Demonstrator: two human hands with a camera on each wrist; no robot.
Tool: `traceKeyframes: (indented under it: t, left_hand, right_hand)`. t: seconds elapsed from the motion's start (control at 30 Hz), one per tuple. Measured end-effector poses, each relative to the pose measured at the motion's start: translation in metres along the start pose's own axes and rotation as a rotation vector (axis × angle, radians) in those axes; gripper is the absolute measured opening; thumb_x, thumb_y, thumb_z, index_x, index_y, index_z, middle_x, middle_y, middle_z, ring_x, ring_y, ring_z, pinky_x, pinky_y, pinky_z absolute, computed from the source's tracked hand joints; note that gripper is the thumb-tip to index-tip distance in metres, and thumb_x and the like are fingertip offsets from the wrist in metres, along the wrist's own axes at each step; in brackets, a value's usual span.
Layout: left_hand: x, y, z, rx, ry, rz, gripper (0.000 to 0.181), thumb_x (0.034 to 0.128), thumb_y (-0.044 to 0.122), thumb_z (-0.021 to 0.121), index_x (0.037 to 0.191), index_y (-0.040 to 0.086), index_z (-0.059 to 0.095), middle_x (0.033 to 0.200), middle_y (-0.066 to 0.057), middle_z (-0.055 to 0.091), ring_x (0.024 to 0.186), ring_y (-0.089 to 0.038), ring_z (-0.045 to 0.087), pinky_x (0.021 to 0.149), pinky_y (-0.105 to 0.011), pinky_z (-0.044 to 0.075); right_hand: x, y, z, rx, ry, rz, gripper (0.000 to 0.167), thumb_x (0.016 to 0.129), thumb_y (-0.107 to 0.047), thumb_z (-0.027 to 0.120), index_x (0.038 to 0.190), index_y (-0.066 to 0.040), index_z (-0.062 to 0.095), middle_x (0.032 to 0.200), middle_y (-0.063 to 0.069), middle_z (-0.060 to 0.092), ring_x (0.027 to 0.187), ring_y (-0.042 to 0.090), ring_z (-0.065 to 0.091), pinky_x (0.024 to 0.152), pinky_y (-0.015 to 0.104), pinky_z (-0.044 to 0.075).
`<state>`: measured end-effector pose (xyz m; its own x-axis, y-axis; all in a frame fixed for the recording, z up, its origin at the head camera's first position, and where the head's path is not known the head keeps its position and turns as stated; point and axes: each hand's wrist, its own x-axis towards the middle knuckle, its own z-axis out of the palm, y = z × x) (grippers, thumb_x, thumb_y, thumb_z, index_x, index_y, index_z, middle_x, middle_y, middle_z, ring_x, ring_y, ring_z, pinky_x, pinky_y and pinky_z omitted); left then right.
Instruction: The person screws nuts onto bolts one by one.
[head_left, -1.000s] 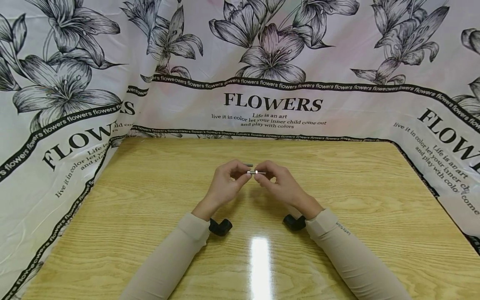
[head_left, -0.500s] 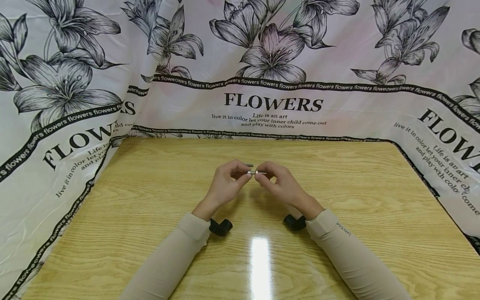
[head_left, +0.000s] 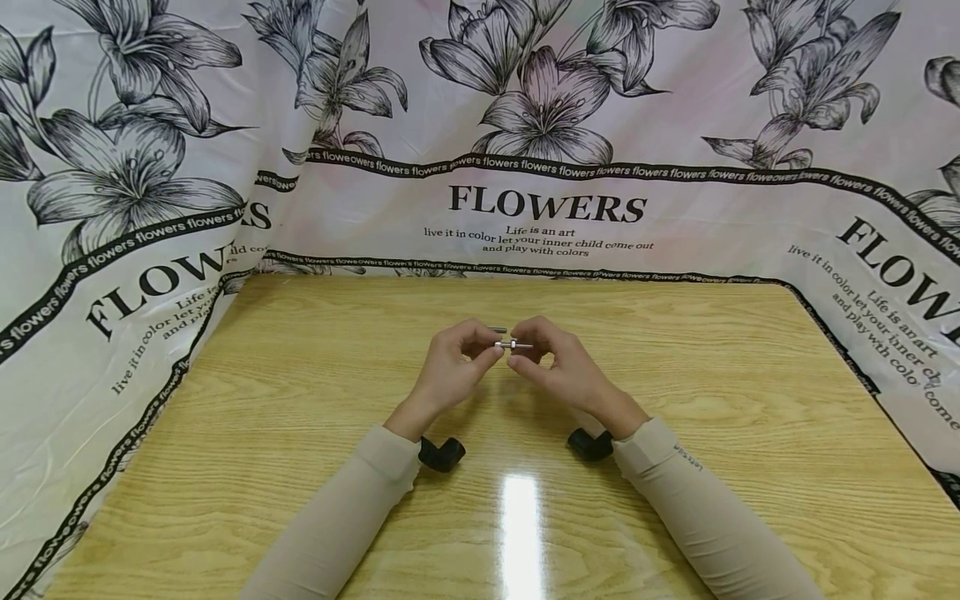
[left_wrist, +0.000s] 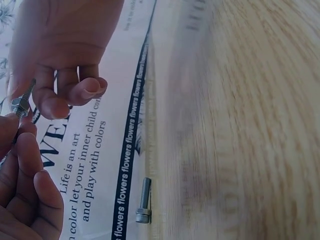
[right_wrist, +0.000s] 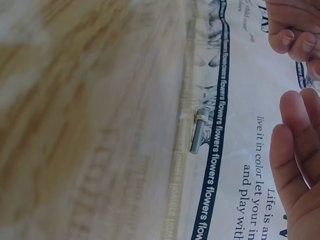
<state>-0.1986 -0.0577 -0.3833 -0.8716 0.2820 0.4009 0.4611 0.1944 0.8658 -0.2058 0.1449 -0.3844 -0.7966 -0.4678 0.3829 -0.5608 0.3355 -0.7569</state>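
Observation:
In the head view my left hand [head_left: 453, 367] pinches the head end of a silver bolt [head_left: 522, 345] between thumb and fingertips, above the table. The bolt lies level and points right. A nut [left_wrist: 20, 106] sits partway along its shank in the left wrist view. Around the nut and threaded end, my right hand [head_left: 562, 367] has thumb and index finger parted, with the nut showing in the gap. A second bolt [right_wrist: 200, 131], bearing a nut near its head, lies on the table just beyond the hands; the left hand's fingers partly cover it in the head view.
The wood-grain table [head_left: 300, 400] spreads out under both arms. A white floral cloth [head_left: 547, 217] with printed words hangs along its back and sides. Dark wrist fittings [head_left: 441, 455] stick out below the sleeves. Light glares off the table's front middle.
My right thumb and index finger have spread apart from the nut, the index finger rising slightly. My left hand and the second bolt have stayed in place.

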Motion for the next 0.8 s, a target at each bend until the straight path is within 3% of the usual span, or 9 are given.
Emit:
traceKeyframes:
  t: [0.2,0.43,0.53,0.67,0.8]
  left_hand:
    - [0.001,0.005,0.000,-0.004,-0.003,-0.019,0.010,0.0886,0.003,0.067,0.099,0.001,0.067,0.099,-0.013,0.069,0.073,-0.026,0.061,0.066,-0.040,0.050]
    - [-0.004,0.034,-0.003,0.018,-0.012,-0.016,0.009,0.0880,-0.005,0.064,0.097,-0.006,0.065,0.091,-0.019,0.068,0.072,-0.030,0.060,0.065,-0.036,0.049]
    - [-0.003,0.027,-0.002,0.015,-0.007,-0.016,0.009,0.0880,-0.003,0.065,0.097,-0.004,0.065,0.091,-0.016,0.068,0.073,-0.029,0.060,0.066,-0.038,0.050]
    - [-0.001,0.007,0.000,0.008,-0.008,-0.025,0.009,0.0884,0.003,0.067,0.098,0.003,0.067,0.092,-0.009,0.068,0.073,-0.023,0.061,0.067,-0.041,0.051]
    - [-0.001,0.003,0.000,0.016,-0.015,-0.020,0.008,0.0888,0.007,0.068,0.097,0.009,0.068,0.089,-0.003,0.068,0.073,-0.017,0.061,0.068,-0.037,0.052]
  right_hand:
    - [0.001,0.001,-0.001,0.005,-0.013,-0.018,0.022,0.091,-0.015,0.066,0.110,-0.008,0.059,0.103,0.010,0.064,0.087,0.016,0.062,0.076,0.037,0.052]
    - [0.000,0.001,-0.005,-0.057,-0.050,0.022,0.020,0.091,-0.022,0.066,0.107,-0.010,0.063,0.093,-0.004,0.062,0.081,0.012,0.059,0.068,0.041,0.048]
    - [0.001,0.001,-0.006,-0.058,-0.071,0.027,0.021,0.091,-0.022,0.067,0.108,-0.011,0.063,0.093,-0.004,0.062,0.081,0.012,0.060,0.068,0.041,0.049]
    - [0.002,0.000,-0.008,-0.053,-0.096,0.042,0.021,0.090,-0.022,0.069,0.109,-0.017,0.062,0.093,-0.003,0.062,0.079,0.013,0.061,0.067,0.041,0.050]
    - [0.003,-0.002,-0.009,-0.035,-0.124,0.081,0.029,0.088,-0.020,0.071,0.113,-0.018,0.057,0.092,-0.001,0.062,0.079,0.015,0.061,0.066,0.041,0.050]
